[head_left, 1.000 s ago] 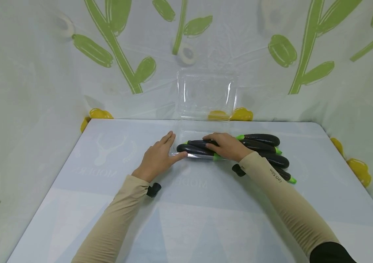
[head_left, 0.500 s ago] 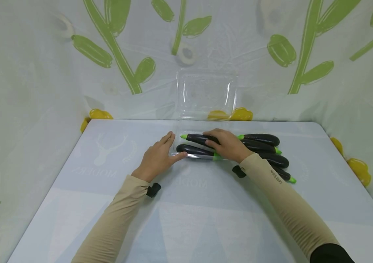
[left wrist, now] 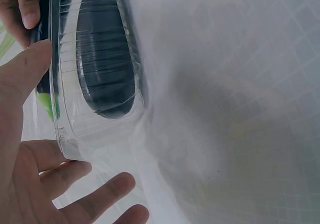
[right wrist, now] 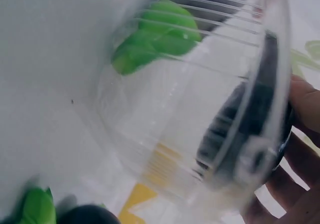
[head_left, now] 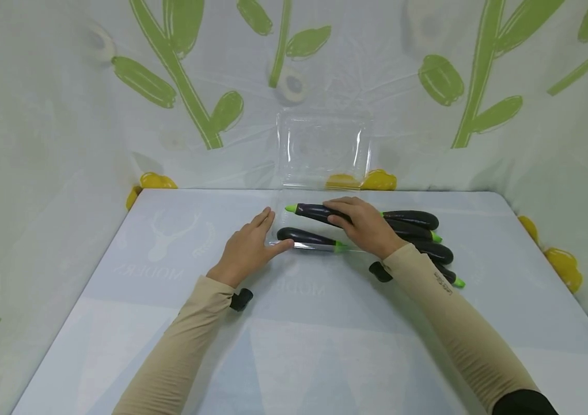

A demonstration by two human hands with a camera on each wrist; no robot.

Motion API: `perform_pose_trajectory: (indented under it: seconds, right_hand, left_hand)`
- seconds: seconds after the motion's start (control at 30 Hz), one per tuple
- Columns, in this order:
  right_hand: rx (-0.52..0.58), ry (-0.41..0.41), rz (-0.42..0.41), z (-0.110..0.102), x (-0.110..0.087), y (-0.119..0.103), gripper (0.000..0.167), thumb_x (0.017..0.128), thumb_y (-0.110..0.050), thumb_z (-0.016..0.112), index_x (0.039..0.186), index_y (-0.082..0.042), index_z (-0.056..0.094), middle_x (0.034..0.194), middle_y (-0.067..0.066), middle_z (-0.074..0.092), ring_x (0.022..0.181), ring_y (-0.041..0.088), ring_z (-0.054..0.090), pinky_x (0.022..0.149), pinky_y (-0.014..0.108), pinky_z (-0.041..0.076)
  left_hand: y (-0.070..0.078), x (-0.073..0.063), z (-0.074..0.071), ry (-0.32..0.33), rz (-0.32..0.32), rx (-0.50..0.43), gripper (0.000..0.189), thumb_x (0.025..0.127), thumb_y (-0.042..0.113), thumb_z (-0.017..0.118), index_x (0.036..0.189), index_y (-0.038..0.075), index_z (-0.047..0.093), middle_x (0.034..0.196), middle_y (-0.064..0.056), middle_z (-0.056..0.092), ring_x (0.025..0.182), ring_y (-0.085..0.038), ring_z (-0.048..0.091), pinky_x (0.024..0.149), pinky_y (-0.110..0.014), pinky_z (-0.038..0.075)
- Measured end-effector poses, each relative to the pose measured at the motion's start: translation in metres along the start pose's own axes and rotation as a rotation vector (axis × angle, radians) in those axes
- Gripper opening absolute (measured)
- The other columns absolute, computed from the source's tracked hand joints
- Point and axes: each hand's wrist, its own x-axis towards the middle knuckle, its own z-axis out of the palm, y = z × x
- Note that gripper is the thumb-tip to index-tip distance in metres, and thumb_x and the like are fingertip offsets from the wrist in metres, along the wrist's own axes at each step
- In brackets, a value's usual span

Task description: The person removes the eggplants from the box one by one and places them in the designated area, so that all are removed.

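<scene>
My right hand (head_left: pixel 363 227) grips a dark eggplant (head_left: pixel 319 212) over the back part of a clear plastic clamshell box (head_left: pixel 306 246), its green stem pointing left. A second eggplant (head_left: pixel 301 235) lies along the front wall inside the box. At the box's left end is my left hand (head_left: pixel 244 251), fingers mostly straight, thumb along the front rim. The left wrist view shows that thumb (left wrist: pixel 32 67) at the rim and the eggplant (left wrist: pixel 105 59) behind the ribbed wall. In the right wrist view, the held eggplant (right wrist: pixel 250 114) tilts above the box floor, fingers behind it.
The box's lid (head_left: pixel 325 150) stands raised against the patterned curtain (head_left: pixel 211 69) at the table's back edge. Several more eggplants (head_left: pixel 431 252) lie in a cluster right of the box, partly under my right forearm.
My right hand has raised the eggplant and shifted it toward the back, opening a gap from the front eggplant. My left hand stays at the box's left end.
</scene>
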Motion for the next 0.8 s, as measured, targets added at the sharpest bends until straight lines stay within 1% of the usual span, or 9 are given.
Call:
perform_pose_trajectory:
  seconds: [0.1,0.27,0.47,0.67,0.8]
  right_hand:
    - [-0.015,0.035,-0.024,-0.004,-0.003,-0.002,0.042,0.1,-0.021,0.067,0.14,-0.011,0.063,0.137,0.009,0.062,0.13,0.026,0.055,0.108,0.044,0.045]
    - [-0.035,0.077,-0.077,-0.013,-0.011,-0.006,0.041,0.099,-0.02,0.068,0.138,-0.01,0.064,0.135,0.009,0.064,0.128,0.026,0.057,0.106,0.043,0.046]
    - [-0.056,0.114,-0.102,-0.024,-0.022,-0.013,0.041,0.097,-0.019,0.071,0.137,-0.01,0.065,0.134,0.008,0.064,0.126,0.026,0.058,0.104,0.045,0.048]
    - [-0.055,0.182,-0.184,-0.033,-0.033,-0.013,0.041,0.094,-0.013,0.073,0.134,-0.006,0.066,0.132,0.01,0.065,0.125,0.027,0.059,0.103,0.044,0.048]
    - [-0.053,0.219,-0.201,-0.038,-0.041,-0.013,0.042,0.093,-0.011,0.075,0.134,-0.006,0.066,0.133,0.008,0.065,0.125,0.025,0.058,0.103,0.041,0.048]
  left_hand:
    - [0.0,0.0,0.0,0.004,-0.001,-0.005,0.092,0.094,0.064,0.06,0.157,0.003,0.033,0.165,-0.011,0.028,0.141,-0.04,0.043,0.107,-0.056,0.043]
    - [0.001,0.0,-0.001,-0.003,-0.003,-0.003,0.093,0.094,0.065,0.06,0.157,0.003,0.032,0.165,-0.011,0.027,0.141,-0.04,0.043,0.106,-0.056,0.043]
    - [0.0,0.0,0.0,0.001,0.002,-0.002,0.094,0.093,0.066,0.06,0.157,0.004,0.033,0.165,-0.011,0.028,0.14,-0.04,0.044,0.104,-0.055,0.045]
    - [-0.001,0.0,0.0,-0.003,0.003,0.002,0.094,0.093,0.066,0.059,0.158,0.003,0.032,0.165,-0.011,0.027,0.14,-0.04,0.044,0.105,-0.055,0.045]
    - [-0.001,-0.001,0.001,-0.004,0.006,0.006,0.095,0.093,0.067,0.059,0.158,0.003,0.032,0.165,-0.011,0.027,0.14,-0.04,0.044,0.104,-0.054,0.045]
